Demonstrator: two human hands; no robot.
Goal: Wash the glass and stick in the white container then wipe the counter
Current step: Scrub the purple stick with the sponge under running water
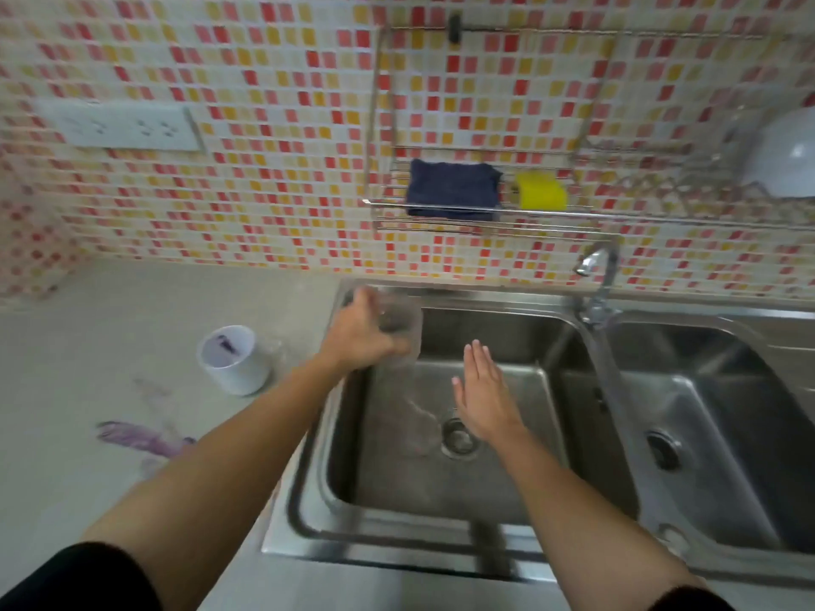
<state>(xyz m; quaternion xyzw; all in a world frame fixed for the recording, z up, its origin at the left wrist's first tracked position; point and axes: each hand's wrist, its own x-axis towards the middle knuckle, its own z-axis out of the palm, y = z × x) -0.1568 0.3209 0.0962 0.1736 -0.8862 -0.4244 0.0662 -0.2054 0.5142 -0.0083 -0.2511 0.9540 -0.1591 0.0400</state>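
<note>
My left hand (pixel 359 330) grips a clear glass (pixel 403 328) over the far left corner of the left sink basin (pixel 441 487); the glass is blurred. Over the same basin my right hand (pixel 483 392) hovers flat, fingers straight, holding nothing. A white container (pixel 233 359) with purple residue inside stands on the grey counter (pixel 88 346) left of the sink. Purple smears (pixel 141 436) mark the counter in front of it. I cannot make out the stick.
A tap (pixel 595 275) stands between the two basins; the right basin (pixel 714 434) lies beyond it. A wall rack (pixel 485 209) above holds a dark blue cloth (pixel 454 189), a yellow sponge (pixel 542 191) and a white bowl (pixel 785 160). A power outlet strip (pixel 119 125) is on the tiled wall.
</note>
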